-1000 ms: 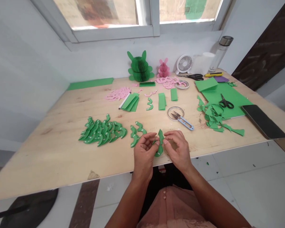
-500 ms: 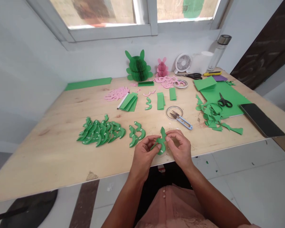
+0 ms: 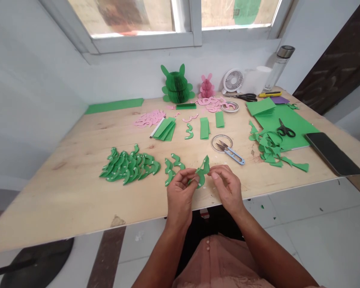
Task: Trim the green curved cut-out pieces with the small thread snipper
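My left hand pinches a wavy green paper cutout over the table's front edge. White strips show on the cutout, and one pointed end sticks up. At its right side my right hand has thumb and forefinger closed together at the paper's edge; the exact contact is small. Just left of my hands lie a few similar green paper pieces with white strips. Farther left is a heap of the same wavy green pieces. Blue-handled thread snips rest partly on a roll of clear tape.
Pink paper cutouts, folded green strips and a green honeycomb paper figure stand or lie toward the wall. To the right are green scraps, black scissors, a phone, a small fan and a glass bottle.
My left hand has tilted the green cutout and brought it slightly up and left. My right fingers stay at its right edge. The whole view has shifted slightly.
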The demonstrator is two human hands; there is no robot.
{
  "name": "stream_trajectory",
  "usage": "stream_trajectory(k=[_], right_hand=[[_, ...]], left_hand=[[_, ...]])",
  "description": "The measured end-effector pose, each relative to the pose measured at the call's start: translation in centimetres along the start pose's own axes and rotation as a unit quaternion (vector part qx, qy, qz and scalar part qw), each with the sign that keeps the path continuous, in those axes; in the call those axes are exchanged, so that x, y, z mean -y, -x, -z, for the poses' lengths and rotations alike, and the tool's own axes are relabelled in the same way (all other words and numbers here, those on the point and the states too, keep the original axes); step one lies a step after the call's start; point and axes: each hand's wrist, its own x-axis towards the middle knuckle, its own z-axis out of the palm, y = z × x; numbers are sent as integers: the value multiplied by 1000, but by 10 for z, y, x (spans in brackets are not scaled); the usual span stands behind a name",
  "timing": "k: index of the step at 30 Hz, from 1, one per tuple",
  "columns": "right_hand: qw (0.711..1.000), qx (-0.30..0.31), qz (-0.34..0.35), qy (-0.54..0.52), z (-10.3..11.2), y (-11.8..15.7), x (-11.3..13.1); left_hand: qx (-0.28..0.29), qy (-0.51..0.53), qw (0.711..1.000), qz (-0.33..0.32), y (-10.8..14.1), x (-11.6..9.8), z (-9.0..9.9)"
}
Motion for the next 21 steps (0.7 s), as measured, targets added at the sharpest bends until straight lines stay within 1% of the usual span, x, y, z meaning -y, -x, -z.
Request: stream_trajectory(k=[3, 6, 10, 14, 17, 21], right_hand=[[999, 37, 13, 16, -1, -1, 1], [998, 61, 22, 24, -2, -1, 0], [998, 54, 18, 14, -2, -1, -3], [999, 39, 6, -9, -1, -1, -3], [999, 34, 1, -19, 0, -2, -2], [999, 35, -1, -27, 1, -2, -1]], left_hand=[[-8, 33, 999, -10, 2, 1, -3], [-7, 46, 999, -4, 4, 3, -5], [0, 40, 999, 5, 6, 5, -3], [18, 27, 999, 28, 5, 1, 1], [41, 24, 998, 40, 5, -2, 3], [72, 45, 994, 63, 6, -3, 5]])
